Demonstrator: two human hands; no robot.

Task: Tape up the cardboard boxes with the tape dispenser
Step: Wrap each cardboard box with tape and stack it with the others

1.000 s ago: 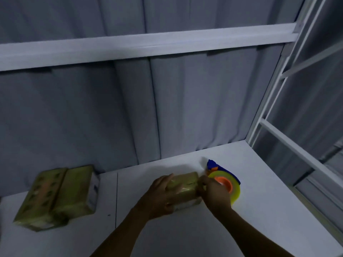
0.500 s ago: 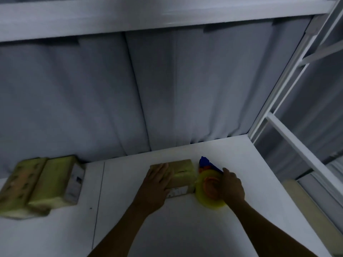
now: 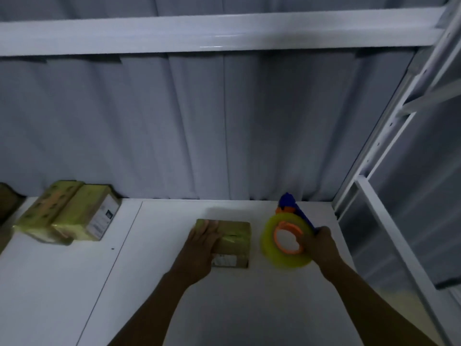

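Our left hand [image 3: 199,245] flat, fingers straight, pressing on small brown cardboard box [image 3: 234,238], top glossy with yellowish tape, mid white table [image 3: 249,308]. Our right hand [image 3: 321,245] grips blue-handled tape dispenser [image 3: 268,242], yellow roll on orange hub, just right of box, apart.

Looks like a small packing station rather than a home. There's a plain white table [image 3: 249,308] boxed in by a white metal frame [image 3: 224,33], with a grey curtain [image 3: 174,133] hung behind. A few taped boxes [image 3: 67,216] are parked off left, plus a tape dispenser [image 3: 279,258].
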